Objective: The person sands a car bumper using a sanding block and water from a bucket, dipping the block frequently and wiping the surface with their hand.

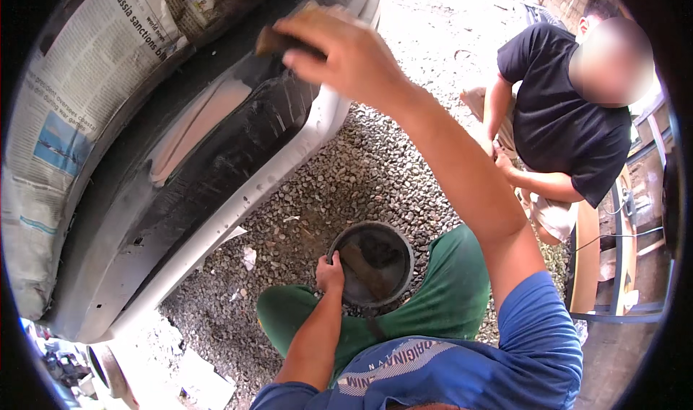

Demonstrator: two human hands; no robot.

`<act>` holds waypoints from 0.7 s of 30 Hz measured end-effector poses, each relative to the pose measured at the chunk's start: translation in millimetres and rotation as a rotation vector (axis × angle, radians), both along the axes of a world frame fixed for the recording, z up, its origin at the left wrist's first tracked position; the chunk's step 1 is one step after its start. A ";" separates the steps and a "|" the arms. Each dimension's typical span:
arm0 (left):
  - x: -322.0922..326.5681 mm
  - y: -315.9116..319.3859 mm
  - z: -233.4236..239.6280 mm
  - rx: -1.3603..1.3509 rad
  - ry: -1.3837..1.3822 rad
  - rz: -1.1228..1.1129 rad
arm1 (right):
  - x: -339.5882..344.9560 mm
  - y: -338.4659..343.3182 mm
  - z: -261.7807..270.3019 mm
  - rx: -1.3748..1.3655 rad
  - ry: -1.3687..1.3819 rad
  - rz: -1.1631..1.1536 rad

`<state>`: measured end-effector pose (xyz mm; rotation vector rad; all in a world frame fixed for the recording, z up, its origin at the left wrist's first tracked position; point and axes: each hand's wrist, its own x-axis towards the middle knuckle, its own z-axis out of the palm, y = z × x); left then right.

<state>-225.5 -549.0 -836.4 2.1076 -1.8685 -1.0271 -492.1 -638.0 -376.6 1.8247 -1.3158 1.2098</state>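
Observation:
My right hand, blurred, is closed around a brownish pad, perhaps a sanding block, at the upper end of a car body panel. Whether the pad touches the surface cannot be made out. Below it on the panel lies a long pinkish patch of body filler, amid dark areas with pale streaks. My left hand grips the left rim of a round black bucket between my legs. Liquid, a flat brown strip and a dark lump are inside it.
Newspaper sheets cover the area beyond the panel. A white lower sill borders it on my side. Gravel with paper scraps forms the ground. Another person in a black shirt crouches at right, beside a metal frame.

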 end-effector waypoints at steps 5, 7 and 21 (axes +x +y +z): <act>0.8 6.9 11.1 -0.083 0.064 -0.057 | 28.2 81.5 -70.2 0.067 -0.299 0.110; 16.2 3.3 2.6 -0.392 0.081 -0.142 | 35.9 105.1 -112.0 0.091 -0.462 0.120; -76.3 -123.0 482.3 -1.650 -0.472 -0.768 | -17.5 137.0 -304.1 0.648 -0.963 -0.090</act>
